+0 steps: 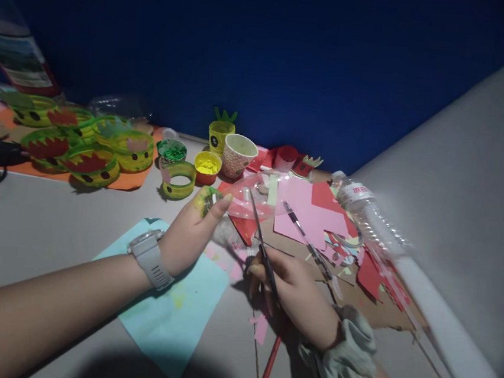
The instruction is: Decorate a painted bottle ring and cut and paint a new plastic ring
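Note:
My left hand [187, 233] is closed on a clear, curved plastic bottle piece [245, 194], its thumb on the near side. Green and yellow paint marks that hand's fingers, and a grey watch [151, 256] is on the wrist. In my right hand [300, 291] is a pair of scissors [260, 231], blades pointing up and away. The blades overlap the plastic in the view; I cannot tell whether they touch it. A light green scrunchie [347, 355] circles my right wrist. Below my hands lies a light blue paper sheet [168, 317].
Several painted yellow-green rings [91, 167] with paper crowns lie on orange paper [134, 182] at left. Cups of green paint [172, 150] and yellow paint [208, 164] stand centrally. Pink paper [299, 208], a pen [307, 239] and a clear bottle [374, 218] lie right.

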`<state>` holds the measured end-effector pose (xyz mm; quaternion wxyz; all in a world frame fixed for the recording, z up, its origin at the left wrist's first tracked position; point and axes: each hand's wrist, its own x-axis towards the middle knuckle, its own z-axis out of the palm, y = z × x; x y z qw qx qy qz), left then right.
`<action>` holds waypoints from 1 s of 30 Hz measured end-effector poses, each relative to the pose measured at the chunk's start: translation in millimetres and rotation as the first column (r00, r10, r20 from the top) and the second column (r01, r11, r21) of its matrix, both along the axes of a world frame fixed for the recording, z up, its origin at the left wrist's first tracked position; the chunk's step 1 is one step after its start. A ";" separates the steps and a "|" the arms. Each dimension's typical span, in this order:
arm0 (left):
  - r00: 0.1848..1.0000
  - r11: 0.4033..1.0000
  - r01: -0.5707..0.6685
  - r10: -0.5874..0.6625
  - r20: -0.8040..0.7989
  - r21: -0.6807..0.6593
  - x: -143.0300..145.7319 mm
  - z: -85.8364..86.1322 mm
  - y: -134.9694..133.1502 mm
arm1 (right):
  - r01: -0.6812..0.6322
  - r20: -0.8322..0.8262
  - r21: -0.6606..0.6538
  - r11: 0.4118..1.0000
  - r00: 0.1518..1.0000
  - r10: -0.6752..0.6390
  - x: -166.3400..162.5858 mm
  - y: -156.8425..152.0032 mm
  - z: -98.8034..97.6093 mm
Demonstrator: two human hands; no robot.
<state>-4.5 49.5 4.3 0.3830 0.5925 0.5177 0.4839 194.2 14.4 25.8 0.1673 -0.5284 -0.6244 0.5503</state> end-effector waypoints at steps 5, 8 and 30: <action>0.995 0.999 0.002 0.003 -0.103 0.043 -3.3 2.6 -2.3 | -0.101 0.138 0.162 0.982 0.987 0.079 2.6 -0.3 0.0; 0.990 0.997 0.008 0.003 -0.140 0.076 -3.7 2.9 -4.6 | -0.135 0.227 0.220 0.966 0.970 0.084 3.1 -1.2 2.4; 0.975 0.996 0.037 -0.020 -0.220 0.077 -3.2 2.3 -7.4 | -0.098 0.066 0.113 0.989 0.994 0.091 6.4 -0.6 9.7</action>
